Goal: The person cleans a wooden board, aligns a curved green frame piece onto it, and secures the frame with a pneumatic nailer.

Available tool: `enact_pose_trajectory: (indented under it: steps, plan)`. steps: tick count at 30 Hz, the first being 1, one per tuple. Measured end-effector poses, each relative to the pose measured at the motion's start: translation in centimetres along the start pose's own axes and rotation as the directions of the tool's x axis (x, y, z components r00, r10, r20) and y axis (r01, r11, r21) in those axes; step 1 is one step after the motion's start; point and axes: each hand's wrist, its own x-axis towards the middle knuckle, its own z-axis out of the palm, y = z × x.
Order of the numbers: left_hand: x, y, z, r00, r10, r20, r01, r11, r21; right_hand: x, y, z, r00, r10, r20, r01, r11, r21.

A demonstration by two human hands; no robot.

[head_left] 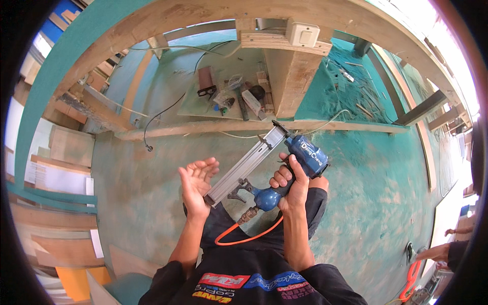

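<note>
1. Clear, crumpled plastic packaging [225, 98] lies on a pale flat board [195, 108] beyond the low timber beam [356, 126]; I can't make out its contents
2. The long silver metal magazine [244, 170] conceals whatever is inside
3. A bright orange air hose [247, 241] disappears behind the right wrist; another person [432, 252] is partly cut off at far right
4. The blue-and-silver nail gun [307, 155] is above the wearer's lap, nose forward-left, magazine axis slanting from near-left to far-right
5. Right hand [292, 185] wraps its black grip; left hand [195, 185] is open, fingers loosely spread, by the magazine's near end
</note>
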Motion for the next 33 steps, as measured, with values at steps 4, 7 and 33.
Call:
enact_pose_trajectory:
  steps: [4, 7, 33]
  plan:
    - [2.5, 0.7, -0.9, 0.975, 0.048, -0.219, -0.047, 0.999, 0.008, -1.3, 4.4, 1.6, 0.996, 0.077, 0.047, -0.072, 0.993, -0.089]
    - [2.2, -0.4, -1.3, 0.984, 0.029, -0.175, -0.026, 1.0, 0.017, -0.7, 3.8, 1.2, 0.991, 0.088, 0.097, -0.081, 0.994, -0.078]
    - [15.0, 35.3, -1.5, -0.018, 0.335, 0.942, -0.254, -0.913, 0.319, -1.0, -1.1, 9.0, 0.86, 0.035, 0.509, 0.207, 0.888, -0.411]
